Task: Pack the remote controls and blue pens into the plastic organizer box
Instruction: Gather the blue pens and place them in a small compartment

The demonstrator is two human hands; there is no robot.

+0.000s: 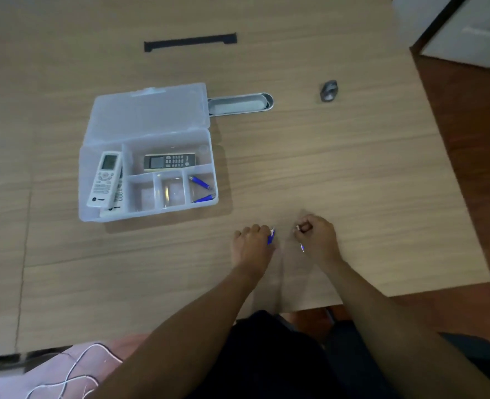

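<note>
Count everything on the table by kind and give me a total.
Remote controls: 3 (white pair, dark one)
Blue pens: 4 (two in the box, one in the left hand, one in the right hand)
Organizer box: 1
Metal tray: 1
Small grey object: 1
Total: 10

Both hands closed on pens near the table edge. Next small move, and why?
Probably carry the left hand with its blue pen up-left to the organizer box and drop it in the bottom-right compartment. Two blue pens already lie there, the remotes are packed, and the left hand is nearer the box. The right hand can follow with its pen.
</note>
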